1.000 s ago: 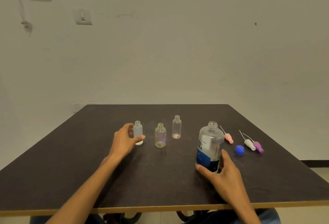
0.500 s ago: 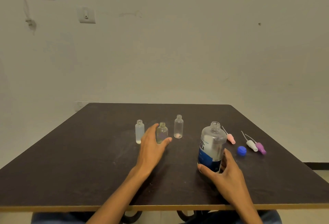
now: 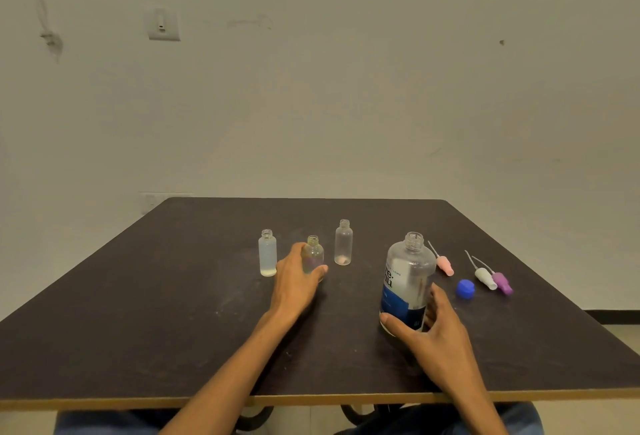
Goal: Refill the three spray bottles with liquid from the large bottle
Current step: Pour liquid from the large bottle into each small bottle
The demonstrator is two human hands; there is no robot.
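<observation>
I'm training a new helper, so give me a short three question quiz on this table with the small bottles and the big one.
1. True or false: the large bottle has its cap on.
2. Which small bottle does the left hand grip? A the left bottle, B the middle bottle, C the right bottle.
3. Fill in: the blue cap lies on the table to the ___ of the large bottle.

Key: 1 false, its neck is open while the right hand holds its base. 2 B. 3 right.
</observation>
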